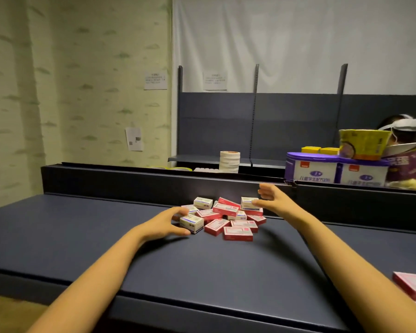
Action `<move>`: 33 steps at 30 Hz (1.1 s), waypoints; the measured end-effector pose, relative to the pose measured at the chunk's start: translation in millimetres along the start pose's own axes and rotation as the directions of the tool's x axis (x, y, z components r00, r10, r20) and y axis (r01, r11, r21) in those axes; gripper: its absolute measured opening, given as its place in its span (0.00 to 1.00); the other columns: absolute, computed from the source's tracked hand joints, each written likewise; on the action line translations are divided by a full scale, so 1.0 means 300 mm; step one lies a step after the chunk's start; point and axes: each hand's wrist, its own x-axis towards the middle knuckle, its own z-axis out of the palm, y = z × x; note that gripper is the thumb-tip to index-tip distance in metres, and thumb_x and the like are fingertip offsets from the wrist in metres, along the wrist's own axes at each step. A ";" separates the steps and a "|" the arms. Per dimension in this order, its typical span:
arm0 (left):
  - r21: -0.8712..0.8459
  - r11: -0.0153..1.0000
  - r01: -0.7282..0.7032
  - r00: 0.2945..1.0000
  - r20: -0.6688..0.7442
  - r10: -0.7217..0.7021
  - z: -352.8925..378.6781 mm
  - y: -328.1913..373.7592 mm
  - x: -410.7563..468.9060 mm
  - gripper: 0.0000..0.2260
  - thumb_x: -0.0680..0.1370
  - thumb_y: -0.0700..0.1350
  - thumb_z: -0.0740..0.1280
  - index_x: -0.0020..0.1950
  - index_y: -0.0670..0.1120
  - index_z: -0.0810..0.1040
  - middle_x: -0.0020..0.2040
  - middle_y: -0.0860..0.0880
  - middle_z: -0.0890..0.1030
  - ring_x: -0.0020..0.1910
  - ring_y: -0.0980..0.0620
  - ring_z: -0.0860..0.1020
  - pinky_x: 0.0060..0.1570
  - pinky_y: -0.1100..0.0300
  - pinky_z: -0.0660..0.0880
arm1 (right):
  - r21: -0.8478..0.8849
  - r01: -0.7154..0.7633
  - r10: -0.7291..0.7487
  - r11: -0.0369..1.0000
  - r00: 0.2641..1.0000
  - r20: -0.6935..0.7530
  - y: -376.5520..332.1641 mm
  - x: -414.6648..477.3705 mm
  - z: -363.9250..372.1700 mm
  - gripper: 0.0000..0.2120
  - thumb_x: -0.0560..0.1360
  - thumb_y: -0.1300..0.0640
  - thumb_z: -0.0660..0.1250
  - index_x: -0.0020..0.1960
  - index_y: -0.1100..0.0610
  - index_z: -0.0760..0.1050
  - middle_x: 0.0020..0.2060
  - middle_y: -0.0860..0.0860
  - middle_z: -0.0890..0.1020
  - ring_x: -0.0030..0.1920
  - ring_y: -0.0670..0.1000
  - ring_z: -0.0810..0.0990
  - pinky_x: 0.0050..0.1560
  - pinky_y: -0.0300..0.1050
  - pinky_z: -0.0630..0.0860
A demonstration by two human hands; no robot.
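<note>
Fingers (178, 211) of the left hand (165, 223) curl over a white box (192, 223) at the pile's eight o'clock edge, with the thumb against its near side, so it has a hold. The right hand (273, 198) is spread wide at two o'clock, only its thumb touching a second white box (249, 203). The pile of boxes (226, 217), red and white mixed, lies jumbled at twelve o'clock on the dark table (82, 224), near the back ledge. Gathering looks barely begun, since nearly every box still lies loose. A pink box (413, 286) lies at four o'clock.
</note>
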 end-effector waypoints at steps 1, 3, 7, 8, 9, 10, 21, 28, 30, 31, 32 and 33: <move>-0.011 1.000 -0.007 1.000 -0.004 0.007 0.000 -0.016 0.012 0.28 0.70 0.46 0.74 0.68 0.49 0.68 0.67 0.49 0.72 0.62 0.54 0.73 0.63 0.61 0.69 | -0.004 -0.014 0.014 1.000 1.000 0.002 0.019 0.027 0.008 0.34 0.72 0.55 0.70 0.72 0.56 0.58 0.72 0.55 0.65 0.70 0.56 0.66 0.68 0.52 0.64; 0.008 1.000 -0.026 0.999 -0.018 0.027 -0.004 -0.037 0.031 0.27 0.70 0.47 0.74 0.67 0.50 0.70 0.66 0.51 0.71 0.61 0.55 0.73 0.61 0.64 0.69 | -0.038 -0.041 0.042 0.998 0.999 0.021 0.053 0.074 0.019 0.34 0.71 0.56 0.71 0.72 0.56 0.58 0.72 0.55 0.65 0.70 0.56 0.66 0.67 0.50 0.65; 0.058 0.997 -0.045 0.999 -0.013 0.046 -0.010 -0.054 0.057 0.27 0.71 0.49 0.73 0.68 0.52 0.69 0.63 0.55 0.70 0.59 0.56 0.72 0.57 0.66 0.69 | -0.199 -0.066 0.078 0.978 0.996 0.051 0.096 0.145 0.023 0.34 0.71 0.60 0.71 0.71 0.59 0.59 0.70 0.58 0.67 0.67 0.56 0.69 0.65 0.49 0.69; 0.069 0.996 -0.051 0.998 -0.020 0.053 -0.013 -0.056 0.062 0.26 0.71 0.49 0.73 0.66 0.52 0.70 0.62 0.54 0.71 0.58 0.57 0.73 0.55 0.68 0.69 | -0.239 -0.062 0.077 0.969 0.996 0.054 0.102 0.161 0.023 0.33 0.70 0.60 0.72 0.71 0.59 0.60 0.69 0.58 0.67 0.66 0.56 0.70 0.65 0.48 0.70; 0.081 0.995 -0.058 0.998 -0.030 0.061 -0.016 -0.059 0.066 0.24 0.71 0.49 0.73 0.65 0.52 0.71 0.62 0.54 0.72 0.57 0.57 0.73 0.52 0.69 0.70 | -0.279 -0.057 0.075 0.959 0.996 0.054 0.104 0.174 0.022 0.32 0.70 0.60 0.72 0.70 0.60 0.62 0.68 0.58 0.68 0.65 0.55 0.71 0.63 0.47 0.71; 0.093 0.994 -0.065 0.997 -0.037 0.068 -0.020 -0.060 0.070 0.23 0.71 0.49 0.73 0.63 0.53 0.71 0.61 0.53 0.74 0.56 0.57 0.74 0.50 0.69 0.70 | -0.325 -0.045 0.066 0.945 0.996 0.055 0.107 0.189 0.021 0.30 0.70 0.59 0.72 0.69 0.60 0.64 0.66 0.58 0.68 0.63 0.55 0.72 0.62 0.46 0.72; 0.160 0.982 -0.099 0.993 -0.049 0.108 -0.011 -0.047 0.075 0.19 0.71 0.51 0.73 0.60 0.53 0.73 0.52 0.56 0.77 0.50 0.56 0.76 0.45 0.70 0.72 | -0.602 0.024 0.098 0.798 0.981 0.168 0.021 0.181 -0.097 0.24 0.69 0.53 0.73 0.62 0.57 0.72 0.59 0.54 0.77 0.55 0.50 0.74 0.60 0.45 0.71; -0.167 0.980 -0.107 0.977 -0.200 0.072 0.009 0.076 0.055 0.14 0.67 0.45 0.77 0.49 0.47 0.77 0.46 0.51 0.83 0.45 0.52 0.80 0.44 0.64 0.76 | -0.461 0.086 0.030 0.883 0.971 0.238 -0.047 0.017 -0.258 0.20 0.72 0.53 0.69 0.62 0.57 0.74 0.54 0.51 0.76 0.54 0.49 0.74 0.51 0.36 0.72; -0.174 0.976 -0.127 0.974 -0.208 0.090 0.040 0.174 0.062 0.16 0.66 0.46 0.78 0.49 0.47 0.77 0.46 0.50 0.83 0.45 0.51 0.80 0.46 0.59 0.75 | -0.439 0.087 0.021 0.894 0.972 0.234 -0.051 -0.033 -0.319 0.19 0.72 0.54 0.69 0.62 0.57 0.73 0.53 0.50 0.76 0.53 0.48 0.75 0.50 0.35 0.72; -0.161 0.978 -0.132 0.975 -0.200 0.098 0.062 0.230 0.064 0.16 0.67 0.46 0.77 0.50 0.46 0.77 0.47 0.49 0.82 0.46 0.52 0.79 0.47 0.59 0.75 | -0.426 0.088 0.019 0.900 0.970 0.240 -0.052 -0.060 -0.355 0.19 0.72 0.55 0.69 0.62 0.57 0.73 0.53 0.50 0.76 0.52 0.48 0.75 0.50 0.34 0.72; -0.149 0.979 -0.136 0.977 -0.187 0.107 0.088 0.289 0.064 0.15 0.67 0.47 0.77 0.50 0.46 0.76 0.47 0.50 0.82 0.46 0.52 0.79 0.47 0.60 0.75 | -0.415 0.092 0.017 0.905 0.968 0.251 -0.051 -0.088 -0.393 0.18 0.73 0.55 0.69 0.62 0.57 0.74 0.52 0.49 0.76 0.51 0.47 0.75 0.49 0.34 0.72; -0.138 0.980 -0.142 0.979 -0.169 0.118 0.119 0.347 0.066 0.15 0.68 0.47 0.76 0.50 0.47 0.76 0.48 0.50 0.82 0.47 0.52 0.79 0.47 0.62 0.75 | -0.407 0.096 0.014 0.908 0.966 0.260 -0.046 -0.117 -0.435 0.17 0.73 0.56 0.69 0.61 0.57 0.74 0.51 0.48 0.76 0.51 0.47 0.75 0.49 0.34 0.72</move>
